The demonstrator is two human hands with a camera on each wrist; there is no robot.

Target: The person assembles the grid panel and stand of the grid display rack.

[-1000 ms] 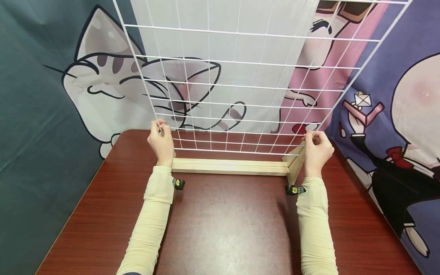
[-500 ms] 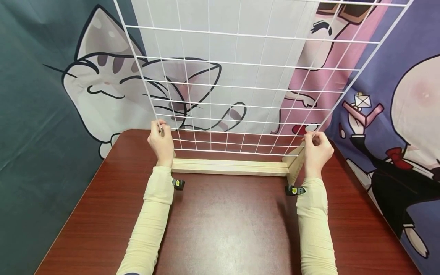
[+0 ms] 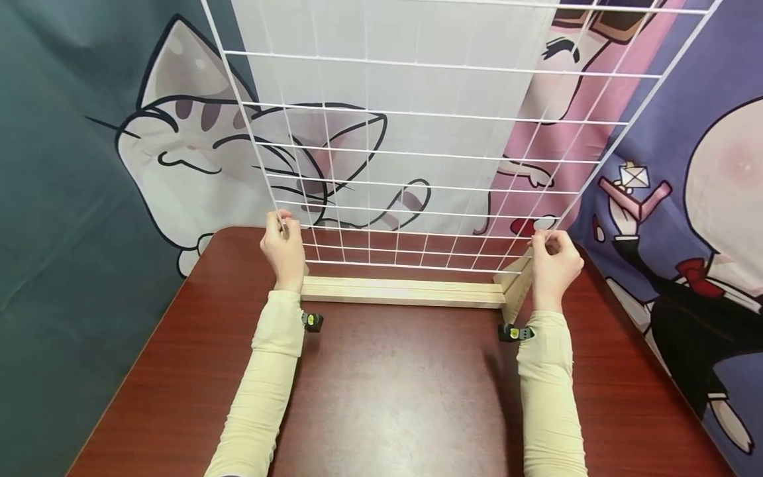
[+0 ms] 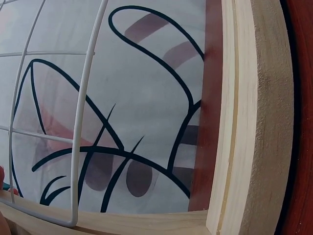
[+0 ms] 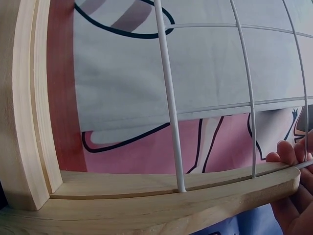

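Both hands hold a white wire grid panel (image 3: 417,192) by its side edges, near its lower end. My left hand (image 3: 283,255) pinches the left side wire, and my right hand (image 3: 554,265) pinches the right one. Below the panel lies a pale wooden frame, with a grooved crossbar (image 3: 402,291) and a grooved side piece (image 5: 146,208) seen in the right wrist view. There the panel's edge wire meets the side piece's groove. In the left wrist view, the panel's rounded corner is at the left side piece (image 4: 186,220); whether it sits in a groove is unclear.
A reddish-brown table (image 3: 381,384) carries the frame. Behind it hang printed cloths, among them a white cat cloth (image 3: 185,165), a green cloth (image 3: 71,232) and a purple one (image 3: 727,59). A small black wrist camera (image 3: 311,322) sits on the left wrist.
The head view has shifted slightly, so everything appears a little further right. Both hands keep their hold, and the grid panel stays in place over the wooden frame.
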